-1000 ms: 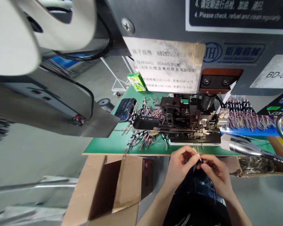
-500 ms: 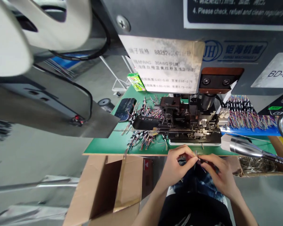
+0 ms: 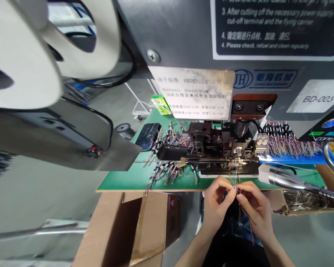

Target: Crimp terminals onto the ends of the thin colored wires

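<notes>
A bundle of thin coloured wires (image 3: 233,180) is pinched between the fingertips of both my hands, just in front of the bench edge. My left hand (image 3: 217,200) grips it from the left, thumb and forefinger pressed together. From the other side my right hand (image 3: 255,207) holds the same wires, fingers curled. Some wire ends fan upward toward the terminal crimping machine (image 3: 225,163), and others dangle below my fingers. The part of the bundle inside my grip is hidden.
Loose wire bundles (image 3: 169,172) lie left of the machine on the green bench top (image 3: 119,180). More wires (image 3: 284,142) are heaped on a blue tray (image 3: 303,158) at right. A shiny flexible-neck lamp (image 3: 286,178) juts in nearby. An open cardboard box (image 3: 153,230) stands below left.
Both hands have come closer together, and the wire ends now point up toward the machine. Longer wires hang beneath my right hand. The camera view has shifted slightly.
</notes>
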